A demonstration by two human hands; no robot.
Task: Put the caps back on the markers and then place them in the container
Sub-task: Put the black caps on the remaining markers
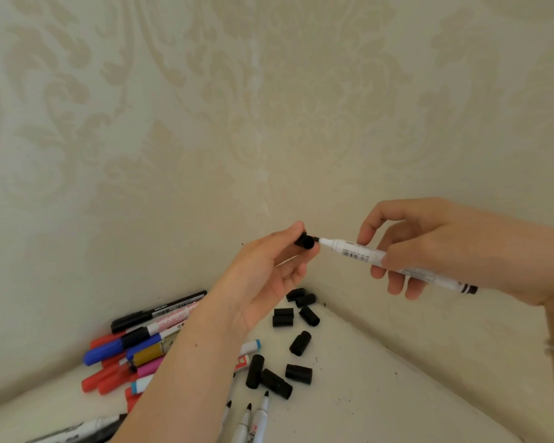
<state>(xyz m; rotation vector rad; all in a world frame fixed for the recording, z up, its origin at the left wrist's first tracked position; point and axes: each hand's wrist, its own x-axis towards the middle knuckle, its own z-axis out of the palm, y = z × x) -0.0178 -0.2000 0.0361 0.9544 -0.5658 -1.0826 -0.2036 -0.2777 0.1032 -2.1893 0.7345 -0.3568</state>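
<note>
My left hand [266,270] pinches a black cap [306,241] between thumb and fingertips, its open end facing right. My right hand [429,247] grips a white marker [365,254] by its barrel, the uncapped black tip pointing left and almost touching the cap's mouth. Both are held in the air above the surface, in front of the wall corner. Below them several loose black caps [298,343] lie scattered on the pale surface. Three uncapped white markers [250,420] lie at the bottom with tips pointing up. No container is in view.
A heap of capped markers [135,350] in red, blue, pink, yellow and black lies at the lower left against the wall. Patterned cream wallpaper [269,107] meets in a corner behind my hands. Another marker [77,430] lies at the bottom left edge.
</note>
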